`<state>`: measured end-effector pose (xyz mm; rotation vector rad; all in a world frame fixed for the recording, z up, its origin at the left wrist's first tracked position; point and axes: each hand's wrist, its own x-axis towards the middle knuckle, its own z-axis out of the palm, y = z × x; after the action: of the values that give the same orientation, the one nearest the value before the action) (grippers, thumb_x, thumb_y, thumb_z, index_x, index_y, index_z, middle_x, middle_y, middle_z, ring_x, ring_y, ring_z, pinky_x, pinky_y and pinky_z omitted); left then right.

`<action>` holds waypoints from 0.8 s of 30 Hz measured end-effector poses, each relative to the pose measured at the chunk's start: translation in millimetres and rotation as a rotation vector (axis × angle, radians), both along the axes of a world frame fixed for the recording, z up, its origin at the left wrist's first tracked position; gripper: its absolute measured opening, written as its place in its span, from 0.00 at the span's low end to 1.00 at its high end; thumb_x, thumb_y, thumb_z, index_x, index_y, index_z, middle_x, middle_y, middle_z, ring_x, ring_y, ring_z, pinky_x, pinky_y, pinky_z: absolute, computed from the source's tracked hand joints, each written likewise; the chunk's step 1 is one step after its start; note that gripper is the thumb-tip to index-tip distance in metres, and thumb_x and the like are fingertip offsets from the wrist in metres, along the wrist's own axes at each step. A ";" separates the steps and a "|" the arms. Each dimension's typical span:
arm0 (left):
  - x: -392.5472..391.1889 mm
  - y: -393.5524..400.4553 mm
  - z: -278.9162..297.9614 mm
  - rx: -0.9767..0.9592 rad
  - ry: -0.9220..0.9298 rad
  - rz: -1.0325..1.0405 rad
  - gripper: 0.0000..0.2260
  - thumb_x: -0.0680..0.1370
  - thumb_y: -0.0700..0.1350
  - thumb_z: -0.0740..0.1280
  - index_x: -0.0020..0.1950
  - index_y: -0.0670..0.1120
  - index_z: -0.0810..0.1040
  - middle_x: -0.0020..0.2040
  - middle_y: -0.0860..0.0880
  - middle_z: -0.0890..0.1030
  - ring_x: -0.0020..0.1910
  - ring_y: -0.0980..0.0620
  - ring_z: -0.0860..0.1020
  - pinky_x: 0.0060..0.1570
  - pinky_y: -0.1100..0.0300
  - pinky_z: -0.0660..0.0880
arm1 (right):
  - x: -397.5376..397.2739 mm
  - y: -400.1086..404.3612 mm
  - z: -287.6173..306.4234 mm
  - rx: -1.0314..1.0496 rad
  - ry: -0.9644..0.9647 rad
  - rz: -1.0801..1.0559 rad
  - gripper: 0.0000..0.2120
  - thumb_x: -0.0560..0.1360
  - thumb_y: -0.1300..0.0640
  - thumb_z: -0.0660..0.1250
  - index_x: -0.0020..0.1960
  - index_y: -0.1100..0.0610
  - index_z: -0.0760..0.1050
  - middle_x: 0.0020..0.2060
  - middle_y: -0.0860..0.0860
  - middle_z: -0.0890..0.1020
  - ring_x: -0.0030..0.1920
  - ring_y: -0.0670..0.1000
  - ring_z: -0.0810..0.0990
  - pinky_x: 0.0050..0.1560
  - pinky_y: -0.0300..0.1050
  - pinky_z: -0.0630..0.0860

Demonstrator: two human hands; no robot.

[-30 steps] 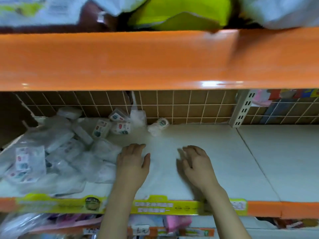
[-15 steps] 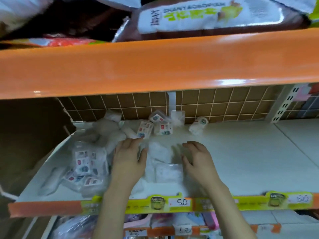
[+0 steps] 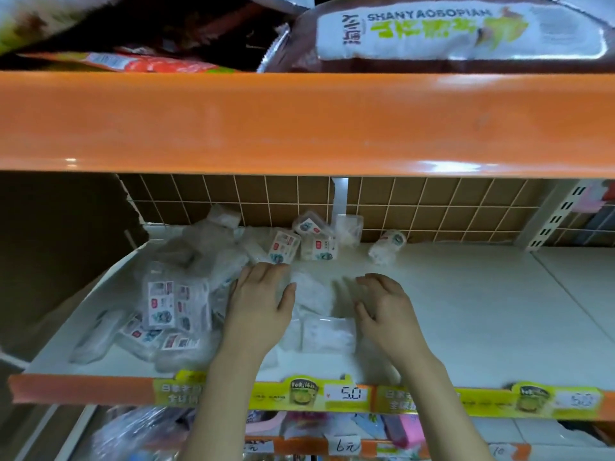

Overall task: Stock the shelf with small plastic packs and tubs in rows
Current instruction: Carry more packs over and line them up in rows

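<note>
Store shelving fills the view: an orange upper shelf beam (image 3: pixel 299 121) carries large snack bags (image 3: pixel 459 31), and behind the working level runs a brown tiled back panel (image 3: pixel 432 207). Below it lies the white shelf (image 3: pixel 499 311), the surface being stocked, with a yellow price strip (image 3: pixel 342 392) along its front edge. Its right part is bare; its left part holds an unsorted heap of small plastic packs (image 3: pixel 173 304), some label-up, some tipped, reaching from the left edge toward the back. A few labelled packs (image 3: pixel 283 247) and a small tub (image 3: pixel 387 246) on its side lie along the back edge. Near the front edge, at mid-shelf, a clear flat pack (image 3: pixel 327 334) lies between the two hands, its long axis roughly parallel to the front edge. The left hand (image 3: pixel 259 307) rests palm-down, fingers (image 3: pixel 263 271) extended and relaxed over packs at the heap's right margin, gripping nothing that can be seen. The right hand (image 3: pixel 382 307) hovers with fingers loosely curled and empty; whether it touches the pack is unclear. The clear pack lies just left of the right hand and just right of the left thumb, so either hand is judged near enough to take it. No row is yet formed.
</note>
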<state>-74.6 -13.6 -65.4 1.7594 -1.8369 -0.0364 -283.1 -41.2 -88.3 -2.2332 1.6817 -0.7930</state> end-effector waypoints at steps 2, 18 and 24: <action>6.8 0.1 6.2 -0.027 0.006 0.007 0.19 0.73 0.52 0.56 0.51 0.41 0.79 0.48 0.41 0.80 0.47 0.38 0.77 0.48 0.47 0.76 | -0.8 -2.3 -0.2 0.009 -0.014 -0.027 0.21 0.70 0.54 0.61 0.59 0.62 0.76 0.56 0.59 0.78 0.57 0.61 0.75 0.58 0.50 0.72; 166.5 12.5 36.5 0.024 -0.005 0.076 0.14 0.77 0.49 0.62 0.55 0.43 0.81 0.53 0.41 0.79 0.53 0.40 0.75 0.53 0.52 0.69 | 113.3 -4.3 19.8 -0.088 -0.115 -0.048 0.19 0.74 0.61 0.67 0.64 0.61 0.73 0.59 0.58 0.77 0.60 0.59 0.72 0.57 0.45 0.67; 190.3 18.4 23.2 0.084 0.042 0.098 0.17 0.76 0.50 0.62 0.59 0.44 0.80 0.58 0.42 0.78 0.57 0.39 0.74 0.56 0.50 0.70 | 141.9 -10.7 29.4 -0.124 -0.011 0.023 0.18 0.76 0.58 0.66 0.65 0.59 0.73 0.59 0.58 0.77 0.59 0.59 0.73 0.54 0.45 0.68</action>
<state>115.6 4.8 -42.2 1.8899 -1.7405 -0.1129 -141.2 -51.9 -58.9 -2.3200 1.6411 -0.9254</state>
